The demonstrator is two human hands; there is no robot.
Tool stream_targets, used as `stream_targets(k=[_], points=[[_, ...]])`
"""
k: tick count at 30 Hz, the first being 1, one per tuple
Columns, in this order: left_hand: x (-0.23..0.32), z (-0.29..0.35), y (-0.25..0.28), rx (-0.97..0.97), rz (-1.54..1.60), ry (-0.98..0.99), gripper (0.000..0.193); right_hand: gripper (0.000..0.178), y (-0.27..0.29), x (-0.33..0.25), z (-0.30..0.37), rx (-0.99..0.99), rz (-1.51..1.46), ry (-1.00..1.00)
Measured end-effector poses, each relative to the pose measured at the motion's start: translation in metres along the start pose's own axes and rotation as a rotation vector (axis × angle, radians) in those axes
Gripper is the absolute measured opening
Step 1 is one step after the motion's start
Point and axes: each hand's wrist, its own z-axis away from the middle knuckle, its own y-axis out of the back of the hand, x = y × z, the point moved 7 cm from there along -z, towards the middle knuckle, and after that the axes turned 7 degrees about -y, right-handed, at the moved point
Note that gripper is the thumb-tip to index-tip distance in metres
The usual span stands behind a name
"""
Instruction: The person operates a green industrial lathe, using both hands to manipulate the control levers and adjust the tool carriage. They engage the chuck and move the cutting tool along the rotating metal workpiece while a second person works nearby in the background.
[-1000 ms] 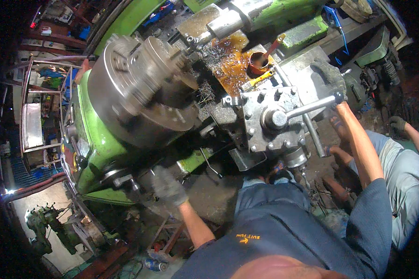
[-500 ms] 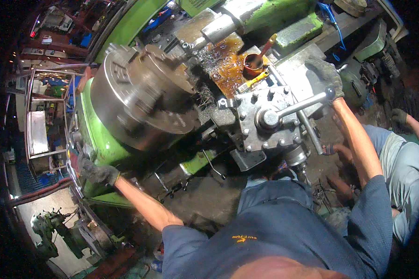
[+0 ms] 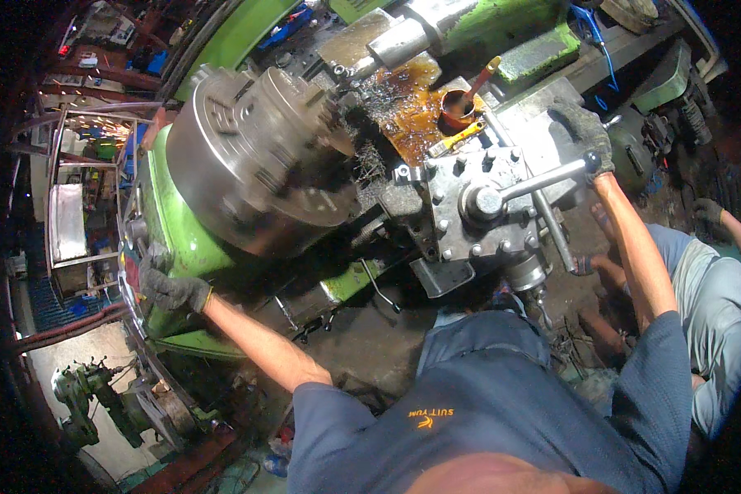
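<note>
In a dark grey work glove, my left hand (image 3: 177,290) is at the control side of a green lathe headstock (image 3: 191,239). Its fingers are curled in, and what they grip is hidden. Right of the headstock, a large steel chuck (image 3: 243,185) holds a round metal workpiece (image 3: 296,111), blurred by rotation. My gloved right hand (image 3: 584,136) lies with fingers stretched over a pale flat surface on the carriage. Next to its wrist is the knobbed end of the clamp lever (image 3: 543,178) on the square tool post (image 3: 477,206).
Beyond the tool post stand a red pot (image 3: 457,109) with a brush handle and a yellow-handled brush (image 3: 457,140). Brown oil and metal chips (image 3: 403,95) cover the bed. Another person's leg (image 3: 704,305) is close on the right. Sparks (image 3: 99,123) fly far left.
The picture has shifted slightly. The chuck and workpiece have turned and look less smeared. My left hand's fingers look more curled; my right hand stays at the same spot.
</note>
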Motion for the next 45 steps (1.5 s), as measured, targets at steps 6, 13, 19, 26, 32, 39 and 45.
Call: stream_targets(k=[6, 13, 19, 26, 32, 39, 45], points=[[-0.009, 0.006, 0.009, 0.014, 0.021, -0.054, 0.045, 0.032, -0.01, 0.0, -0.002, -0.005, 0.018, 0.024], [0.003, 0.0, 0.004, -0.005, -0.043, -0.01, 0.045, 0.03, -0.002, 0.0, -0.001, 0.011, -0.028, -0.014], [0.002, 0.002, 0.002, -0.033, -0.043, 0.024, 0.046, 0.03, -0.006, 0.005, 0.0, 0.007, -0.031, -0.016], [-0.012, 0.005, 0.009, -0.023, -0.112, -0.019, 0.045, 0.031, -0.011, 0.008, -0.001, -0.016, -0.035, -0.021], [-0.007, 0.005, 0.006, -0.011, -0.056, 0.008, 0.043, 0.031, -0.013, 0.008, -0.001, -0.038, -0.02, -0.032], [-0.003, 0.0, -0.001, -0.06, -0.029, 0.013, 0.042, 0.031, -0.004, 0.004, 0.001, 0.001, -0.002, -0.019], [-0.002, 0.005, 0.01, 0.001, -0.134, 0.043, 0.043, 0.031, -0.01, 0.001, -0.003, -0.026, -0.002, -0.018]])
